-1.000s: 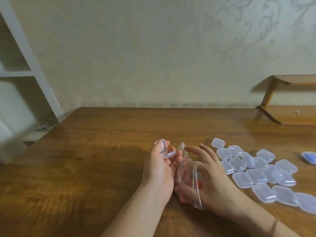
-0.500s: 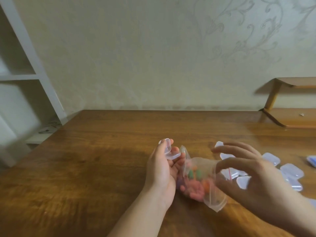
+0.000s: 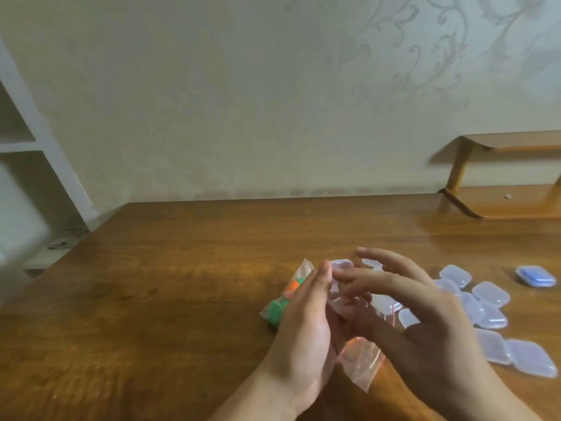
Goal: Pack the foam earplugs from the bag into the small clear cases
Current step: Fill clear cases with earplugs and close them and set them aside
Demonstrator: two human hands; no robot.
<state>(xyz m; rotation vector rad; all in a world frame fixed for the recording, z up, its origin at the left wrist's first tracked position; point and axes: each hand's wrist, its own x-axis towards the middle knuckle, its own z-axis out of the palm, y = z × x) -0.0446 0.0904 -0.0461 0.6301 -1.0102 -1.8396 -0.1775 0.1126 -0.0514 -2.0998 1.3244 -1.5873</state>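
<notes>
My left hand stands on its edge on the table and holds a small clear case at its fingertips. The clear zip bag lies under both hands. Its far end pokes out left of my left hand, showing green and orange foam earplugs. My right hand is above the bag's mouth, its fingers stretched left toward the case. Motion blur hides whether its thumb and forefinger pinch an earplug.
Several empty clear cases lie in a loose pile on the wooden table to the right. One case with blue contents sits apart at the far right. A wooden rack stands back right, a white shelf unit at the left.
My right hand came out of the bag, lifted, then swung left to the case in my left hand. The bag slid so that its earplug end now shows left of my left hand.
</notes>
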